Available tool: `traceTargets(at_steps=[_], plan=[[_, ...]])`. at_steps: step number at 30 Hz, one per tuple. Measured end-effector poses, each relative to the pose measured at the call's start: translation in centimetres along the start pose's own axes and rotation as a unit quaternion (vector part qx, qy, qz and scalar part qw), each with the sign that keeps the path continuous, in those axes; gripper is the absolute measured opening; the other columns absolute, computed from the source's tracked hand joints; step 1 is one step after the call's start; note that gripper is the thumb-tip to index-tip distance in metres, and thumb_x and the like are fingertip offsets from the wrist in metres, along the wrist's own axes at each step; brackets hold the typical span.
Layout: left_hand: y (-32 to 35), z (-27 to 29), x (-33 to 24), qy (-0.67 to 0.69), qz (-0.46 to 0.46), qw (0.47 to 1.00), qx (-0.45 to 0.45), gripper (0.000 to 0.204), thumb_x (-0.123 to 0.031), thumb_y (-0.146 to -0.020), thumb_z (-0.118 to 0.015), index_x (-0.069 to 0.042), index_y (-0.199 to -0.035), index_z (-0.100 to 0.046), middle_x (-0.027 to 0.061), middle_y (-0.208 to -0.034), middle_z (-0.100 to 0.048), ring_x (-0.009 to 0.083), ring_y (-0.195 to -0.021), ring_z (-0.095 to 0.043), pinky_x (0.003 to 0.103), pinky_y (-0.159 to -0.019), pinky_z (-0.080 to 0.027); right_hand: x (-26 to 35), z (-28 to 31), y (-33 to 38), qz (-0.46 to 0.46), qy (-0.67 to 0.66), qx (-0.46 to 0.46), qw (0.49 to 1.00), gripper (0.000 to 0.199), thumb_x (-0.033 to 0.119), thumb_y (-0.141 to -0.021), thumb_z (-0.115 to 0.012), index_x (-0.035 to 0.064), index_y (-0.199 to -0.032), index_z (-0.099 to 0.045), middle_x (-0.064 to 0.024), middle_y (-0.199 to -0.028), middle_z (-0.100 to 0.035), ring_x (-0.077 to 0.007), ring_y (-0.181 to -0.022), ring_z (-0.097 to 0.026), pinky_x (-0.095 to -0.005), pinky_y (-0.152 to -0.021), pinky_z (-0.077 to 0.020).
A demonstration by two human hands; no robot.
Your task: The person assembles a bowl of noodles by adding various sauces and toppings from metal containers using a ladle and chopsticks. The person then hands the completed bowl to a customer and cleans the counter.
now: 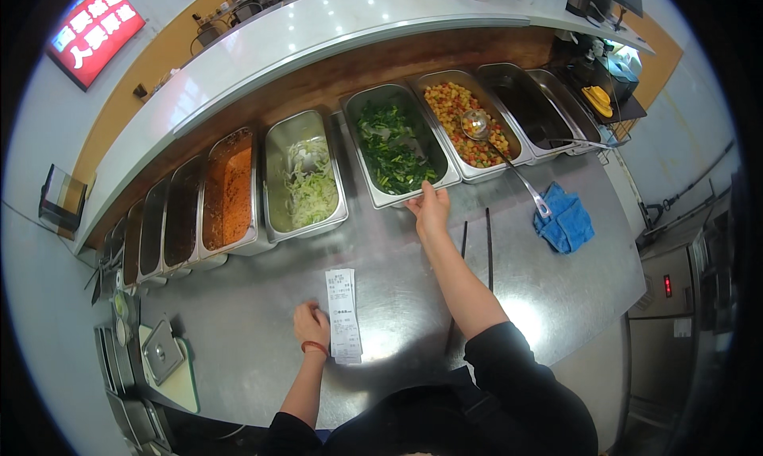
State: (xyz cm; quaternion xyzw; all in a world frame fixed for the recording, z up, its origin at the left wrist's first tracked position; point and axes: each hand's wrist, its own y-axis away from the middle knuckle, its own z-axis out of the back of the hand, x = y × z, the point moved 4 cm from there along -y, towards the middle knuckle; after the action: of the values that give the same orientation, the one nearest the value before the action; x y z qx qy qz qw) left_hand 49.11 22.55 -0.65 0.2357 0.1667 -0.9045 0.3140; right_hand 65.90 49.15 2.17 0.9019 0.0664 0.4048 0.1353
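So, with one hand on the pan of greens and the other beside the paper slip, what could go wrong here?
1. The right hand grips the near rim of the greens pan; pulled unevenly, the pan may tilt and spill.
2. The ladle rests in the next pan with its handle over the edge; a bump could flip it.
3. The paper slip lies loose beside the left hand and may slide off.

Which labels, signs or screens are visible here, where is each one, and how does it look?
Receipt: long white paper strip on the steel counter, beside the left hand.
Sign: glowing red rectangle with white characters, upper left wall.
Indicator: small red display on the steel appliance, right edge.
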Motion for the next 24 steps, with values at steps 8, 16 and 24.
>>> traceTargets(at_steps=[8,16,24], plan=[[0.01,0.07,0.00,0.000,0.004,1.000,-0.002,0.011,-0.006,-0.065,-0.044,-0.005,-0.075,-0.047,0.0102,-0.075,-0.048,0.0262,-0.074,-0.046,0.034,-0.064,-0.037,-0.20,-0.01,0.27,0.006,-0.001,-0.029,1.000,0.008,0.010,-0.075,-0.044,0.0031,-0.073,-0.040,-0.0043,-0.055,-0.045,-0.0092,-0.042,-0.044,-0.0271,-0.045,-0.0475],[-0.04,0.12,-0.05,-0.002,0.010,1.000,0.007,0.010,-0.007,-0.065,-0.044,-0.005,-0.074,-0.047,0.0102,-0.074,-0.048,0.0261,-0.074,-0.046,0.034,-0.064,-0.037,-0.02,-0.12,0.40,0.010,-0.005,-0.027,1.000,0.008,0.010,-0.075,-0.044,0.0029,-0.072,-0.040,-0.0046,-0.056,-0.045,-0.0095,-0.043,-0.044,-0.0265,-0.044,-0.0466],[-0.04,0.25,-0.19,0.001,0.003,1.000,-0.005,0.009,-0.007,-0.066,-0.044,-0.005,-0.073,-0.047,0.0099,-0.073,-0.047,0.0259,-0.073,-0.045,0.034,-0.063,-0.037,0.09,-0.24,0.51,0.013,-0.012,-0.015,1.000,0.008,0.009,-0.075,-0.044,0.0026,-0.073,-0.039,-0.0053,-0.057,-0.047,-0.0100,-0.043,-0.044,-0.0271,-0.045,-0.0470]])
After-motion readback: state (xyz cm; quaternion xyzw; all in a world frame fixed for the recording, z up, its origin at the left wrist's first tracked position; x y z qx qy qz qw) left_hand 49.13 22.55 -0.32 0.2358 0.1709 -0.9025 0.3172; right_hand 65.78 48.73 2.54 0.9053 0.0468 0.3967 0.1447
